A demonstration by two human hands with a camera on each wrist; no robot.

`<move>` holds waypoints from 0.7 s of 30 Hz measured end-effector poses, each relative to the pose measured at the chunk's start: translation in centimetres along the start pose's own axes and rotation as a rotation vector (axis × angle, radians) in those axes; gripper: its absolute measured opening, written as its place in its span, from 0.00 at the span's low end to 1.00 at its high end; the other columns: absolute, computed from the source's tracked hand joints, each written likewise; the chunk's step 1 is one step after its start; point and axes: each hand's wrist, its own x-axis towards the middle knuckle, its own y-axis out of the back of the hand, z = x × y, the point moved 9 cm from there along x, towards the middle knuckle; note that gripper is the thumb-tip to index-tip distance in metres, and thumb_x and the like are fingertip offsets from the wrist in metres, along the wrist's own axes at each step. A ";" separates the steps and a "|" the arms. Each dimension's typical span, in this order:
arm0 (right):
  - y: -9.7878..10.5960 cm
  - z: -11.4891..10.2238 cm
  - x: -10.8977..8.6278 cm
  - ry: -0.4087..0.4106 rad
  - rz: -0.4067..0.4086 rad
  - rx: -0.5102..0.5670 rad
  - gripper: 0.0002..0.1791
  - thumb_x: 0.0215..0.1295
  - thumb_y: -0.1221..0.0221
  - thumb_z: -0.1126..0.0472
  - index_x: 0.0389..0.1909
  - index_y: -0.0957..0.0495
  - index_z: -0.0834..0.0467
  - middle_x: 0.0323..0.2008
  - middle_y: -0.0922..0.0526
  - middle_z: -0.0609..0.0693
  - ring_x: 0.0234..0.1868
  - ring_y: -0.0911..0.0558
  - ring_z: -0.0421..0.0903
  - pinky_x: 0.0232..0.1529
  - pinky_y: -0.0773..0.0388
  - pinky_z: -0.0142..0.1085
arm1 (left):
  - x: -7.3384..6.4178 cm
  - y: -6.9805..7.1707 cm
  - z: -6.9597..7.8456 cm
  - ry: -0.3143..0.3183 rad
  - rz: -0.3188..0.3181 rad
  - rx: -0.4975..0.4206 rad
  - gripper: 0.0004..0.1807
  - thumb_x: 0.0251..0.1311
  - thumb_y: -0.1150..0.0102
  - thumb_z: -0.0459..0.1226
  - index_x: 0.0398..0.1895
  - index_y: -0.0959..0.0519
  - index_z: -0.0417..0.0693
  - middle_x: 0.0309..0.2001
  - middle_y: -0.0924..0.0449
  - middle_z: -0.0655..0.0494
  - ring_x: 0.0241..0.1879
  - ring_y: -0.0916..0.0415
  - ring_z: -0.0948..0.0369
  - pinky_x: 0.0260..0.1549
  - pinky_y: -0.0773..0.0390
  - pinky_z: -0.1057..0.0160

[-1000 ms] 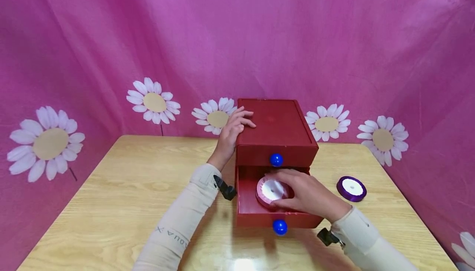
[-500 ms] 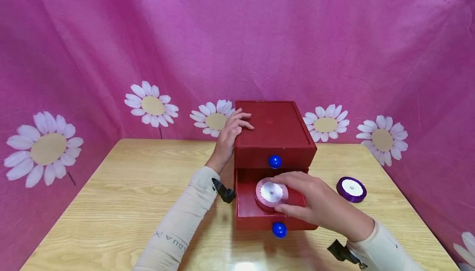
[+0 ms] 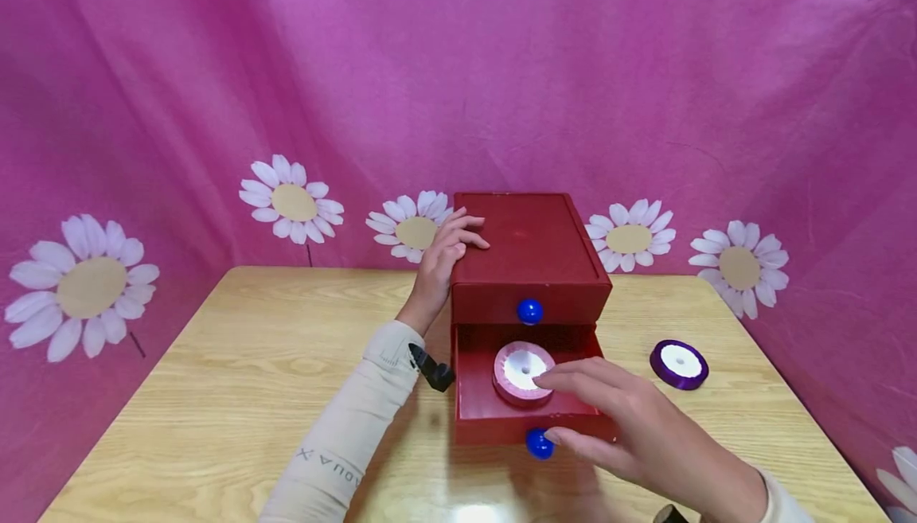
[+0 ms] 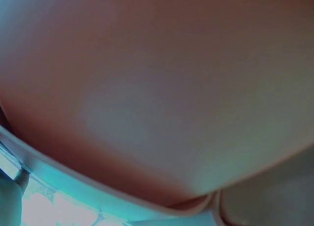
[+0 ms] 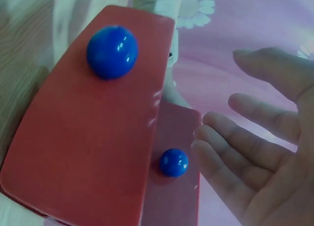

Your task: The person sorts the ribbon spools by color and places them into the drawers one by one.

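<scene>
A small red drawer box (image 3: 523, 240) stands on the table, its lower drawer (image 3: 487, 427) pulled out. Inside that drawer a pink ribbon spool (image 3: 505, 389) lies flat with its white face up. My left hand (image 3: 438, 268) rests on the box's top left edge, fingers over the top. My right hand (image 3: 637, 427) is in front of the drawer's right part, fingers extended and thumb apart, holding nothing. In the right wrist view its fingers are spread beside the drawer fronts, with the lower blue knob (image 5: 112, 51) close to the camera. The left wrist view is mostly a blurred, close surface.
A purple ribbon spool (image 3: 679, 364) lies flat on the wooden table (image 3: 286, 364), right of the box. The upper drawer, with its blue knob (image 3: 530, 311), is closed. A pink flowered curtain (image 3: 501, 69) hangs behind and at both sides.
My right hand has let go of the pink ribbon spool and drawn back toward the lower right. The spool stays in the lower drawer. My left hand keeps its place on the box.
</scene>
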 end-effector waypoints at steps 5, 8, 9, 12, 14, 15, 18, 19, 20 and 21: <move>-0.4 -0.9 -0.6 0.019 -0.015 0.006 0.20 0.54 0.30 0.54 0.49 0.21 0.43 0.44 0.21 0.35 0.42 0.23 0.33 0.40 0.24 0.20 | 0.1 0.0 0.1 -0.015 -0.005 0.007 0.19 0.61 0.65 0.28 0.39 0.21 0.28 0.60 0.32 0.30 0.71 0.51 0.40 0.70 0.56 0.50; -0.8 -1.0 -1.0 0.030 -0.052 -0.009 0.14 0.56 0.32 0.49 0.43 0.21 0.43 0.39 0.22 0.31 0.36 0.25 0.29 0.37 0.25 0.19 | 0.1 0.1 0.2 -0.027 0.002 0.005 0.19 0.60 0.65 0.28 0.38 0.21 0.28 0.60 0.32 0.30 0.70 0.51 0.39 0.70 0.56 0.50; -1.0 -0.8 -1.1 0.013 -0.083 0.003 0.13 0.57 0.33 0.48 0.42 0.21 0.42 0.38 0.22 0.30 0.34 0.25 0.28 0.35 0.25 0.19 | 0.1 0.1 0.2 -0.029 0.004 0.003 0.19 0.61 0.65 0.28 0.38 0.21 0.28 0.60 0.32 0.30 0.70 0.51 0.39 0.70 0.56 0.50; -2.2 0.0 -1.6 -0.079 -0.224 0.072 0.13 0.59 0.37 0.44 0.43 0.21 0.42 0.37 0.21 0.30 0.33 0.24 0.28 0.33 0.22 0.23 | 0.1 0.1 0.1 -0.021 0.003 -0.001 0.19 0.61 0.65 0.28 0.39 0.21 0.28 0.60 0.32 0.31 0.71 0.51 0.40 0.70 0.56 0.50; -3.1 0.8 -2.2 -0.177 -0.342 0.117 0.16 0.60 0.40 0.41 0.46 0.20 0.42 0.39 0.20 0.30 0.34 0.22 0.29 0.34 0.20 0.27 | 0.0 0.0 0.1 -0.015 -0.004 0.001 0.19 0.61 0.65 0.28 0.39 0.21 0.28 0.60 0.32 0.31 0.71 0.51 0.40 0.70 0.55 0.50; -3.6 1.0 -2.4 -0.205 -0.390 0.130 0.17 0.60 0.40 0.41 0.47 0.20 0.42 0.40 0.19 0.31 0.35 0.22 0.30 0.35 0.19 0.28 | -0.1 -0.1 0.1 -0.012 -0.008 0.001 0.19 0.61 0.65 0.28 0.39 0.21 0.28 0.60 0.32 0.31 0.71 0.51 0.40 0.70 0.55 0.49; -4.7 1.6 -2.9 -0.275 -0.489 0.134 0.21 0.60 0.42 0.38 0.52 0.21 0.40 0.44 0.19 0.33 0.40 0.21 0.33 0.37 0.18 0.31 | -0.1 -0.2 0.1 -0.004 -0.015 0.004 0.19 0.61 0.65 0.28 0.39 0.21 0.28 0.61 0.32 0.30 0.71 0.52 0.40 0.70 0.56 0.49; -4.9 1.7 -3.0 -0.283 -0.500 0.130 0.22 0.60 0.42 0.38 0.53 0.21 0.39 0.45 0.19 0.33 0.40 0.21 0.34 0.38 0.19 0.31 | -0.1 -0.1 0.1 -0.002 -0.015 0.005 0.19 0.61 0.65 0.28 0.39 0.21 0.28 0.61 0.32 0.30 0.71 0.52 0.41 0.70 0.56 0.49; -5.1 1.7 -3.0 -0.279 -0.502 0.119 0.21 0.60 0.43 0.37 0.53 0.21 0.38 0.45 0.19 0.32 0.41 0.21 0.34 0.38 0.19 0.31 | 0.0 -0.1 0.1 -0.003 -0.013 0.005 0.19 0.61 0.65 0.28 0.39 0.21 0.28 0.61 0.32 0.31 0.71 0.52 0.40 0.70 0.56 0.49; -5.2 1.7 -2.9 -0.271 -0.498 0.107 0.21 0.60 0.43 0.37 0.53 0.22 0.36 0.46 0.19 0.32 0.41 0.21 0.34 0.38 0.19 0.31 | 0.0 0.0 0.2 -0.004 -0.010 0.005 0.19 0.61 0.65 0.28 0.39 0.21 0.29 0.61 0.32 0.31 0.71 0.52 0.40 0.70 0.56 0.49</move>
